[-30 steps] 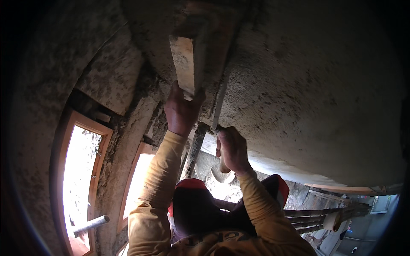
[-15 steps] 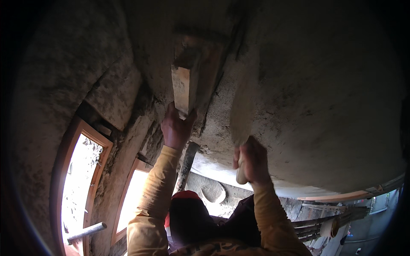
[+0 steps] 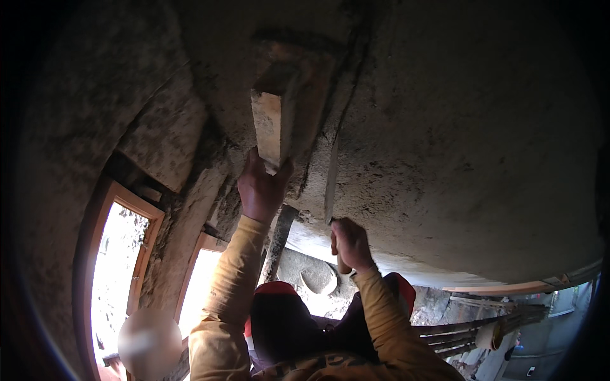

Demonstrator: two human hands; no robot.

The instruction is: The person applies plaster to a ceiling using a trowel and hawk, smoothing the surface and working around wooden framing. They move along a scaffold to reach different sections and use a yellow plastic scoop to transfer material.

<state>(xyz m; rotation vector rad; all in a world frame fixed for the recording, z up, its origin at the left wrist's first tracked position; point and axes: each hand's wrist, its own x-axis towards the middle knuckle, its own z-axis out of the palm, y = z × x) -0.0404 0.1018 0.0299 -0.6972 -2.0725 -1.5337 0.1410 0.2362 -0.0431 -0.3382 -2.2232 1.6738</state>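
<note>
Two forearms in yellow-brown sleeves (image 3: 232, 289) reach up, the left one straighter and higher, the right bent inward toward it. The right hand (image 3: 353, 246), lower of the two, is curled around the handle of a trowel (image 3: 331, 181), whose blade, seen almost edge-on, points up beyond the knuckles. The left hand (image 3: 262, 190) grips the near end of the block handle on a wooden float (image 3: 267, 124), digits on either side; the float's board spreads above that hand (whether it touches the surface, I cannot tell). A dark pole (image 3: 278, 244) shows between the left forearm and the right hand. Rough, patchy plaster (image 3: 470, 165) stretches above and right of both hands. Left of the left hand stands a bright wood-framed window (image 3: 141, 198).
</note>
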